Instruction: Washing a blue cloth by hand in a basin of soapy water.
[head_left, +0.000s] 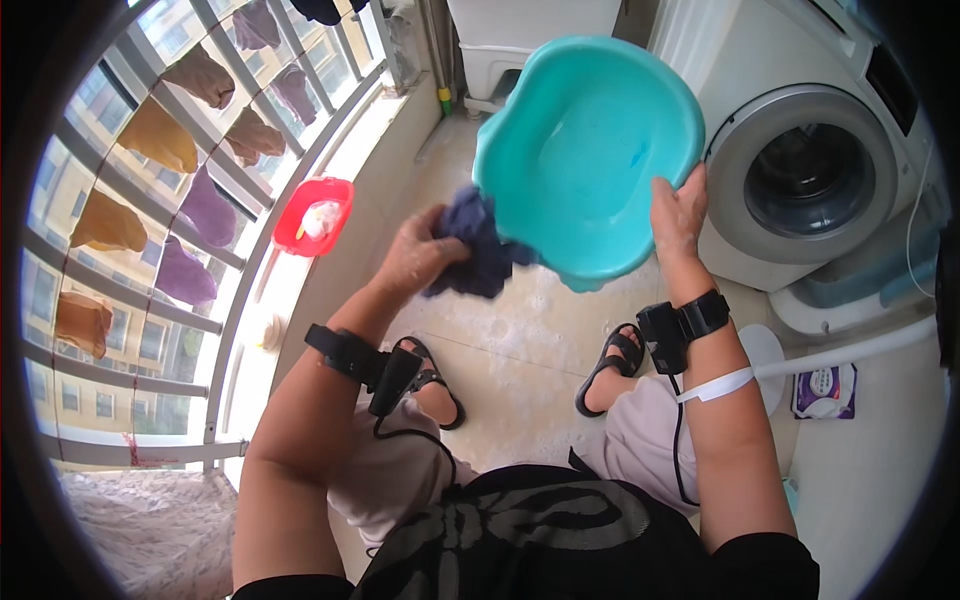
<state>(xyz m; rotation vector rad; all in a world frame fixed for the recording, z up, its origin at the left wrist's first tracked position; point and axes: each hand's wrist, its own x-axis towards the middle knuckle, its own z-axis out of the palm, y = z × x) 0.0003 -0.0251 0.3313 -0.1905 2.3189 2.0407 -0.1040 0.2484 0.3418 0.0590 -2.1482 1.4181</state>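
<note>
My left hand (420, 251) grips a bunched dark navy cloth (476, 247), which looks wet and hangs beside the basin's near left rim. With my right hand (679, 210) I hold the right rim of a turquoise plastic basin (592, 150), thumb on the inside. The basin is lifted off the floor and tilted so that its inside faces me. A thin film seems to wet its bottom, along with a small blue mark. Whether the cloth touches the rim I cannot tell.
Suds lie on the tiled floor (517, 337). A front-loading washing machine (802, 165) stands at right. On the left ledge sits a red plastic tray (315, 217) holding a white lump. Socks (157, 139) hang along the window bars. A purple packet (825, 391) lies at right.
</note>
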